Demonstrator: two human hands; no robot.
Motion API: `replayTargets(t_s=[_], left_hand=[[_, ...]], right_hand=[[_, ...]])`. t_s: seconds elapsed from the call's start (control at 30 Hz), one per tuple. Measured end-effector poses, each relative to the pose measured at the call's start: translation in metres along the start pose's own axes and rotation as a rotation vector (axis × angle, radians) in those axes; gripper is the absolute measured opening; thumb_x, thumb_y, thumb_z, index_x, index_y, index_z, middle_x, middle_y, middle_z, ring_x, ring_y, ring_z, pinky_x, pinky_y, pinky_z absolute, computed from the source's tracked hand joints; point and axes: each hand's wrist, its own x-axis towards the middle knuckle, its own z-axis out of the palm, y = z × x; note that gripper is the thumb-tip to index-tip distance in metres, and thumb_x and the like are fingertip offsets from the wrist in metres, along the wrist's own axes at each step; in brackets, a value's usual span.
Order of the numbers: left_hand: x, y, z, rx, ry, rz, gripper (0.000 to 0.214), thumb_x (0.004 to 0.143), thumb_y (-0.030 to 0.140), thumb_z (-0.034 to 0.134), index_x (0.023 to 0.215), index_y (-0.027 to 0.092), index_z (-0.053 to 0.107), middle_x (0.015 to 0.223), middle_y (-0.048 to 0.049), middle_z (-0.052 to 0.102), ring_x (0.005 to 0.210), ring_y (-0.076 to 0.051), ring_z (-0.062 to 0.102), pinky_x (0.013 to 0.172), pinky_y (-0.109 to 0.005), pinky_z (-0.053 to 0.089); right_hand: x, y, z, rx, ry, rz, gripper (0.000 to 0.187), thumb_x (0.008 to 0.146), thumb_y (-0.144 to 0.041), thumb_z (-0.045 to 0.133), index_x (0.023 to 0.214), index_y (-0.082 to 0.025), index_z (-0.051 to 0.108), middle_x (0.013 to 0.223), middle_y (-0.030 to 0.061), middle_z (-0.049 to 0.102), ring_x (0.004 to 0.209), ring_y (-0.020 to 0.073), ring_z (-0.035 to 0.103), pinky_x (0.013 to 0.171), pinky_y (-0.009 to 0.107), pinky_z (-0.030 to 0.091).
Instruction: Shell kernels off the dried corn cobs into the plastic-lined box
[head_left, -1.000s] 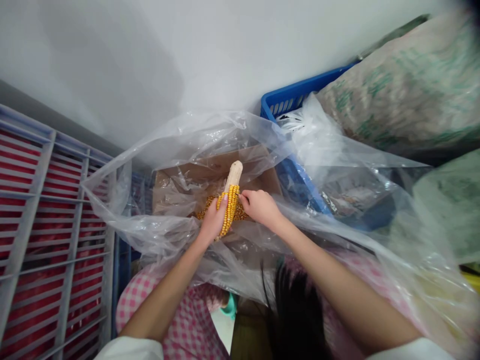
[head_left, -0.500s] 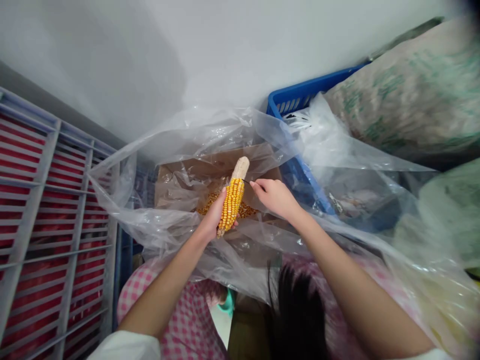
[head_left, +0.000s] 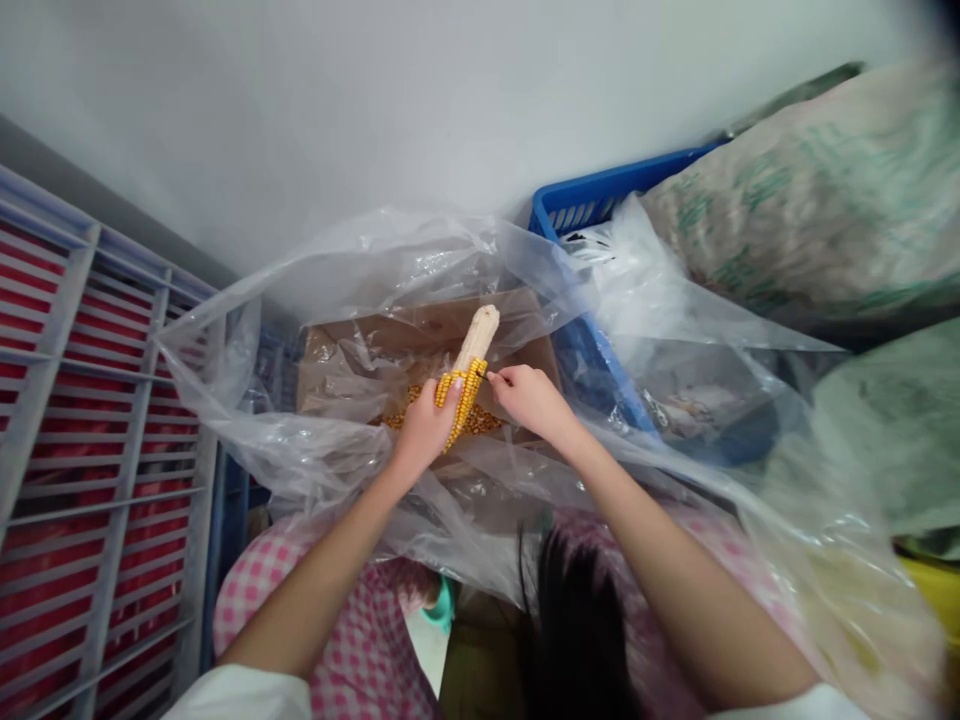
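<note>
My left hand [head_left: 429, 422] is wrapped round the lower part of an ear of corn [head_left: 471, 392], which tilts up and to the right. Its upper end is bare pale cob; yellow kernels cover the rest. In the closed fingers of my right hand [head_left: 529, 398] is a thin dark pointed tool [head_left: 488, 375], its tip at the kernels near the bare part. Most of the tool is hidden by my fingers. Below the ear, loose corn kernels [head_left: 480, 420] lie in a cardboard box [head_left: 517, 318] lined with a clear plastic bag [head_left: 360, 245].
A blue basket [head_left: 541, 205] holding a white plastic bag [head_left: 637, 265] stands on the right, with a large stuffed sack [head_left: 817, 190] beyond it. Grey slatted crates [head_left: 112, 400] rise at the left. Behind the box is a pale wall [head_left: 375, 100].
My left hand has turned the ear and now covers more of its lower side. The tool's tip sits slightly lower, at the kernels. The whole view has shifted a little.
</note>
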Motion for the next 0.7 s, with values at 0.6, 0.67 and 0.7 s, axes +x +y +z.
replayTargets(t_s=[0.6, 0.67, 0.7], left_hand=[[-0.005, 0.005, -0.001, -0.014, -0.039, 0.069, 0.035, 0.085, 0.05, 0.033, 0.075, 0.019, 0.045, 0.068, 0.0004, 0.051, 0.065, -0.014, 0.048, 0.062, -0.025, 0.033], [-0.005, 0.003, 0.0, -0.063, -0.052, 0.045, 0.035, 0.085, 0.051, 0.034, 0.076, 0.019, 0.046, 0.066, 0.0, 0.052, 0.063, -0.013, 0.049, 0.059, -0.024, 0.036], [-0.006, 0.003, 0.001, -0.118, -0.075, 0.017, 0.036, 0.084, 0.052, 0.035, 0.077, 0.019, 0.047, 0.065, 0.0001, 0.052, 0.06, -0.013, 0.05, 0.057, -0.024, 0.037]], right_hand=[[0.0, 0.008, -0.006, 0.08, -0.012, -0.02, 0.037, 0.083, -0.037, 0.036, 0.056, -0.016, 0.05, 0.051, 0.0, 0.047, 0.049, 0.0092, 0.038, 0.052, 0.023, 0.023], [-0.002, 0.007, -0.001, -0.038, 0.059, -0.057, 0.037, 0.085, -0.035, 0.034, 0.059, -0.016, 0.053, 0.056, 0.0025, 0.053, 0.052, 0.0108, 0.042, 0.053, 0.024, 0.023], [-0.003, 0.006, 0.001, -0.116, 0.097, -0.078, 0.037, 0.086, -0.034, 0.033, 0.061, -0.016, 0.054, 0.059, 0.0042, 0.056, 0.053, 0.012, 0.045, 0.054, 0.025, 0.022]])
